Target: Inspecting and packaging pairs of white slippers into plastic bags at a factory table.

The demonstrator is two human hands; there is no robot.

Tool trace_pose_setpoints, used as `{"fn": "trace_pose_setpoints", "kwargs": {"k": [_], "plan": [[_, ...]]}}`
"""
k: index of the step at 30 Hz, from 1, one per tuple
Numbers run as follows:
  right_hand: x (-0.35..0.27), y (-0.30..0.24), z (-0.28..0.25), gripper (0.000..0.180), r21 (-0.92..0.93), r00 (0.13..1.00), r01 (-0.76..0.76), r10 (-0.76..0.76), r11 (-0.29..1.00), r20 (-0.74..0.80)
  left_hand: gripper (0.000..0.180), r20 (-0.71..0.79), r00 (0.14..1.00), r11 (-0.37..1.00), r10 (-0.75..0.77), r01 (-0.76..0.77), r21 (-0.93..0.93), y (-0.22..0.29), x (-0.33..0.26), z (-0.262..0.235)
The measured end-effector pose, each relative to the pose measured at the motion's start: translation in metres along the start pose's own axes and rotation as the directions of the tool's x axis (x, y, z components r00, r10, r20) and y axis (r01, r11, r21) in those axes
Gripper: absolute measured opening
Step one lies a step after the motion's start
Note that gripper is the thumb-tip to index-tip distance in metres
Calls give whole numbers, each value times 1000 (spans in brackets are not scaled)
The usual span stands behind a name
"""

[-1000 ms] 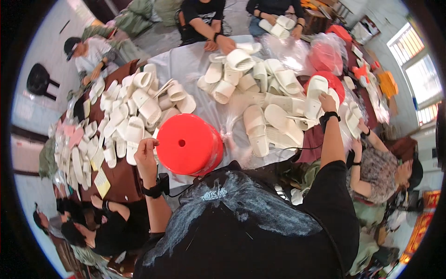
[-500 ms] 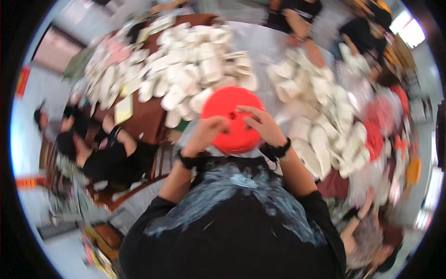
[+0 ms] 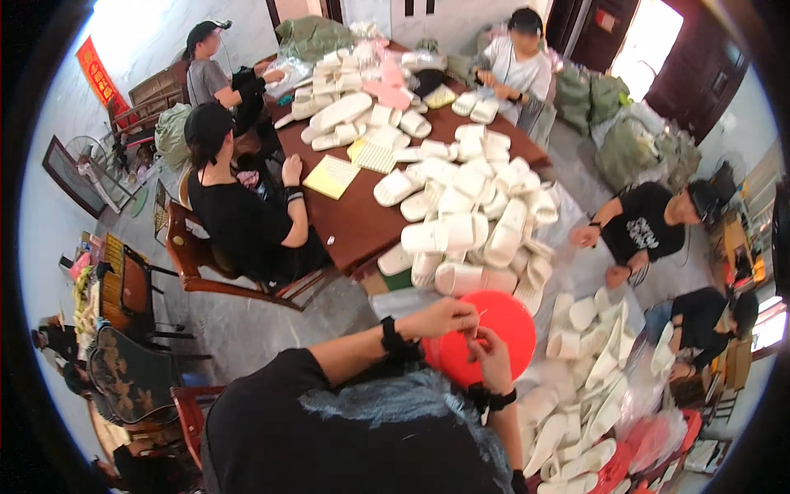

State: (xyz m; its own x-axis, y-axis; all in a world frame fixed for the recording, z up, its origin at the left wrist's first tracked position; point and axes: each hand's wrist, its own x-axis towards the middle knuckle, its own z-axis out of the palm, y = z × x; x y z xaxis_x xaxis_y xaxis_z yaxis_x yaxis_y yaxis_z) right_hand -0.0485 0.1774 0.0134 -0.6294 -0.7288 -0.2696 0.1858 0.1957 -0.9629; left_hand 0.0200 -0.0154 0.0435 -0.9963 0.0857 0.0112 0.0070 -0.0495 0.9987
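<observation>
Over a round red plastic piece, which looks like a stool top, my hands meet with their fingertips almost touching. My left hand is closed in a pinch. Just below it, my right hand is also closed, thumb and fingers pressed together. A thin pale strand seems to stick up by the fingertips, too small to name. Beyond the red piece lies a large heap of cream slippers. More slippers are piled to the right of my right forearm.
A brown table bears the heap, yellow sheets and pink slippers. One person in black sits at the left; others are around the table and at the right. Wooden chairs stand at the left. Green sacks lie at the back right.
The view has turned left, bringing more of the table and room into sight. My hands, apart over the red piece before, have come together with their fingers pinched.
</observation>
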Motion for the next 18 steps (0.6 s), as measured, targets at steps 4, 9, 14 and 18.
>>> {"fn": "trace_pose_setpoints", "kwargs": {"k": [4,9,14,18], "plan": [[7,-18,15,36,154,994,78,-66,985,-82,26,97,995,981,-4,23,-195,-6,5,-12],[18,-3,11,24,198,996,62,-75,978,58,28,188,981,945,40,24,-327,6,10,-22],[21,-9,20,11,309,1000,1,-10,951,28,30,276,961,952,24,62,-301,-4,22,-34],[16,-10,16,9,368,999,-37,45,929,-12,31,250,968,947,-3,83,-311,-3,33,-39]]}}
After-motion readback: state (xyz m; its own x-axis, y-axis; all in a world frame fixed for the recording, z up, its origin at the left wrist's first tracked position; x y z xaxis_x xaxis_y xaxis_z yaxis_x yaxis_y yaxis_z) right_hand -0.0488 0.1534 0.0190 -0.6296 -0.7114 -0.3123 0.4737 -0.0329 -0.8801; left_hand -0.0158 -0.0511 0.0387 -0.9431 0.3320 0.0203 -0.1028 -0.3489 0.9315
